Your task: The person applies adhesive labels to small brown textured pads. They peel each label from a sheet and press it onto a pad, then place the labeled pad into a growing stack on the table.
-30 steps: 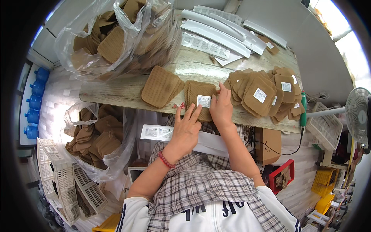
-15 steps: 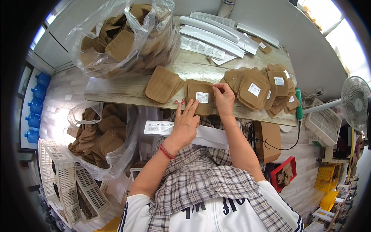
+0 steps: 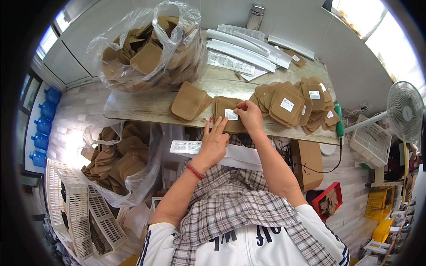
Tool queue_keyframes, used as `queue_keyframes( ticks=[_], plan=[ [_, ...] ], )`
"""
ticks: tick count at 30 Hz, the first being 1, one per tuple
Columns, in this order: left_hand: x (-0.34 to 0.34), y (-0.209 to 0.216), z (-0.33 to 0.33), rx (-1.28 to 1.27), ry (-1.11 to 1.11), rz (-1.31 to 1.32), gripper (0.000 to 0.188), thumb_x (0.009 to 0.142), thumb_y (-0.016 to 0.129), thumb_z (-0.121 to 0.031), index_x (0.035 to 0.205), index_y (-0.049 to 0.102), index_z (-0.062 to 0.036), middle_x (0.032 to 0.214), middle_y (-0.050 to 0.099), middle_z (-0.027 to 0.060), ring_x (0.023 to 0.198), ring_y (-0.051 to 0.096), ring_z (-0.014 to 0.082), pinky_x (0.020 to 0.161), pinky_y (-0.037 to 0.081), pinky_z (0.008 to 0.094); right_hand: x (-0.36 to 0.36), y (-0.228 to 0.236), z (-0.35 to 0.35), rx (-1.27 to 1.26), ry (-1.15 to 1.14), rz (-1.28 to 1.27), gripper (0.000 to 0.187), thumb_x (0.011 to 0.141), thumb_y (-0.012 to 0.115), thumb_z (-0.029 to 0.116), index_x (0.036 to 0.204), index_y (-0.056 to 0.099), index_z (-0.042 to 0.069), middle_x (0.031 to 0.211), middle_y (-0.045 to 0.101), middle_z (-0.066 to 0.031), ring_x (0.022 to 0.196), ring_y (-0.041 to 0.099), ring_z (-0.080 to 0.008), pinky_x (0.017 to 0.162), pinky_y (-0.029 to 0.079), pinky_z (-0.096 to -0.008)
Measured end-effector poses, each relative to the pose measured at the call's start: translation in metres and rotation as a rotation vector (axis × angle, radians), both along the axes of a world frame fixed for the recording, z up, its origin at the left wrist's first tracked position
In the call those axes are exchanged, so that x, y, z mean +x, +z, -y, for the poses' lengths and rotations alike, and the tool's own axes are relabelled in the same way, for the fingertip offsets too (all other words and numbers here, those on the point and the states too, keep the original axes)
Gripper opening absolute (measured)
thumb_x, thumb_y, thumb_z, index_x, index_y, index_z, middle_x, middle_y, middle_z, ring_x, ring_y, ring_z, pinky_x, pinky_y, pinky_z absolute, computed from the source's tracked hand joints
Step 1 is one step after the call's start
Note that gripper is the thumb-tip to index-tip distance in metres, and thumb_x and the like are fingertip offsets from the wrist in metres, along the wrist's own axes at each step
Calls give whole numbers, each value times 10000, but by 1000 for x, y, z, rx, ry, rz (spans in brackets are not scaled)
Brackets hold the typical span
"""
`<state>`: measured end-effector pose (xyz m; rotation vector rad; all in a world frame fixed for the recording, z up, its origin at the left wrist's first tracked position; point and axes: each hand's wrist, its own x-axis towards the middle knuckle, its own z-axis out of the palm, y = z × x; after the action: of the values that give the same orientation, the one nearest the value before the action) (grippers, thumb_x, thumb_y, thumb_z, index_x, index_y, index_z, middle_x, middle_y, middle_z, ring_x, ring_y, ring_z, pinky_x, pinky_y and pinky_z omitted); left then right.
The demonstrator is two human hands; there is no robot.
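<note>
A white printed label sits on the top piece of a stack of brown textured pads at the table's front edge. My right hand has its thumb and forefinger closed at the label's upper right edge. Stretched out and spread, the fingers of my left hand rest on the pads at the label's lower left. A white strip of labels passes beneath the left hand, over my lap. Just left of the stack lies another pile of pads, without labels.
Labelled pads are heaped to the right, beside a green-handled tool with a cord. Label sheets and a flask stand behind. A plastic bag of pads is at back left; another bag hangs below the table. A fan is right.
My right hand has shifted left, its fingertips now over the label's upper right edge. The left hand keeps its place on the stack. The whole view has shifted slightly.
</note>
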<state>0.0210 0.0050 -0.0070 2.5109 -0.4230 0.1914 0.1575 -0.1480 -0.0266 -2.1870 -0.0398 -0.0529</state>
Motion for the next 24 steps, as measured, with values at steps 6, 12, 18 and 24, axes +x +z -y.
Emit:
queue_keyframes(
  ticks=[6,12,18,24],
  plan=[
    [-1,-3,-1,15,-1,5,85,857,602,-40,778,630,-27,1579,373,203,1521,244,368,1225,153,579,-16,3,-3,55,-12,278,129,745,808,139,832,723,97,888,622,-59,873,623,-249,764,502,-388],
    [-2,-2,-1,43,4,26,90,866,600,-47,793,650,-28,1576,377,204,1524,190,423,1237,136,563,-27,0,-8,84,4,508,206,665,811,11,743,630,67,937,593,-79,939,574,-300,807,475,-406],
    [-2,-3,-2,-16,10,46,124,853,587,-71,764,658,-22,1556,400,231,1510,199,462,1229,128,599,-29,8,-6,-137,51,747,215,656,791,10,775,621,67,936,613,-78,937,573,-306,822,460,-428],
    [-5,-3,-1,-25,14,60,103,850,597,-72,785,653,-15,1566,373,245,1493,230,475,1224,148,597,-37,7,-5,217,134,497,199,794,731,-25,927,600,43,976,654,-105,855,636,-245,757,517,-362]
  ],
)
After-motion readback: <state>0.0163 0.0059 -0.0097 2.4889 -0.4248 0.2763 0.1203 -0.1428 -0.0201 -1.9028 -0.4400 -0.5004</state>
